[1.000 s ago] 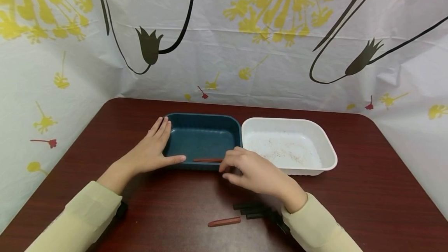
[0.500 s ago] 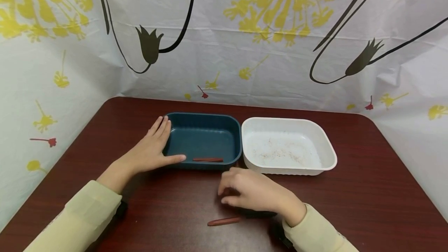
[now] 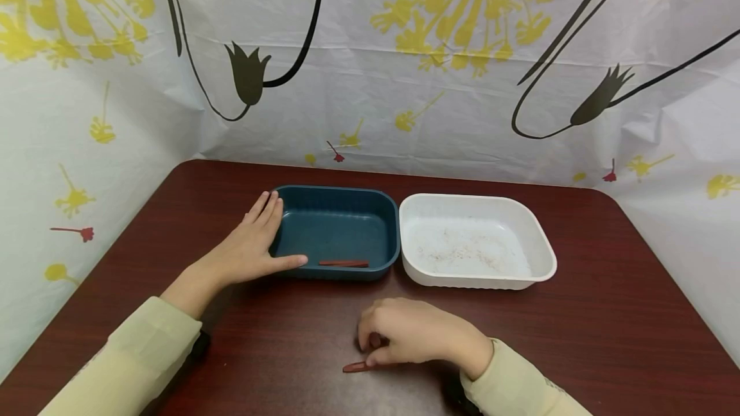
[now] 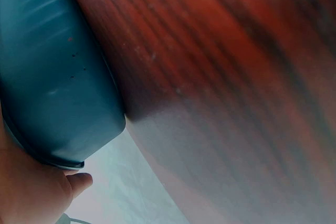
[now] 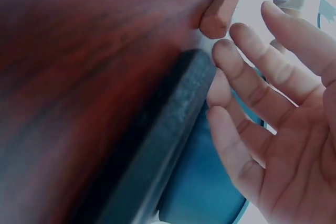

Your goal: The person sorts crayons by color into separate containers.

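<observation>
My left hand (image 3: 248, 246) rests on the left end of a dark teal tray (image 3: 332, 230), fingers along the side and thumb on the front rim. Inside the tray, near the front wall, lies a reddish-brown stick (image 3: 343, 263). My right hand (image 3: 413, 332) is low over the table, its thumb and fingertips around a second reddish-brown stick (image 3: 354, 368) without gripping it. The right wrist view has this faceted stick on the table just beyond loosely bent, parted fingers, with a black faceted stick (image 5: 181, 95) close by. In the head view the hand hides the black sticks.
A white tray (image 3: 480, 278) with brownish specks on its floor stands right beside the teal one. Both trays are on a dark red-brown wooden table (image 3: 607, 287). A patterned white cloth (image 3: 462, 108) encloses the table at the back and sides.
My right hand has come away from the teal tray's front right corner, back toward the near reddish-brown stick, covering the black sticks. My left hand has stayed on the tray.
</observation>
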Available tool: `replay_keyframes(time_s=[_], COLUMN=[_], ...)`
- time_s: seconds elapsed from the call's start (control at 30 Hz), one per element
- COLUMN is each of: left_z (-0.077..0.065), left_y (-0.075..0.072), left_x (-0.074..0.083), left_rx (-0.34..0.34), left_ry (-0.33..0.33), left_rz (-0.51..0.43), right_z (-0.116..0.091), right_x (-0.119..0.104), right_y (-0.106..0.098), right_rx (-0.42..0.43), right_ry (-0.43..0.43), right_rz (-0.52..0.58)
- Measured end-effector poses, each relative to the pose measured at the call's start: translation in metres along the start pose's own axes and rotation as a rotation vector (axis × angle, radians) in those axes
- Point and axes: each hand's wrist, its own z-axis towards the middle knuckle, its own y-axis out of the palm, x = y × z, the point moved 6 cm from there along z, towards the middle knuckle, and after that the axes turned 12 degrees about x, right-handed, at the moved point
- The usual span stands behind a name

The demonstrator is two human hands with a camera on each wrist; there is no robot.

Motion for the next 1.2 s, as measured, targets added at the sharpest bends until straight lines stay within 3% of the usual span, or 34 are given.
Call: replay_keyframes(time_s=[0.5,0.83,1.2], left_z=[0.001,-0.001,0.001], left_y=[-0.001,0.001,-0.001], left_x=[0.001,0.0,0.0], left_rx=[-0.002,-0.015,-0.017], left_ry=[0.004,-0.004,-0.021], left_rz=[-0.002,-0.012,0.001], right_z=[-0.001,0.003,0.005], right_x=[-0.001,-0.002,0.0], right_y=[0.007,0.011,0.008], right_rx=[-0.08,-0.086,-0.095], right_ry=[0.049,0.022,0.065], right_rz=[-0.067,-0.061,-0.02])
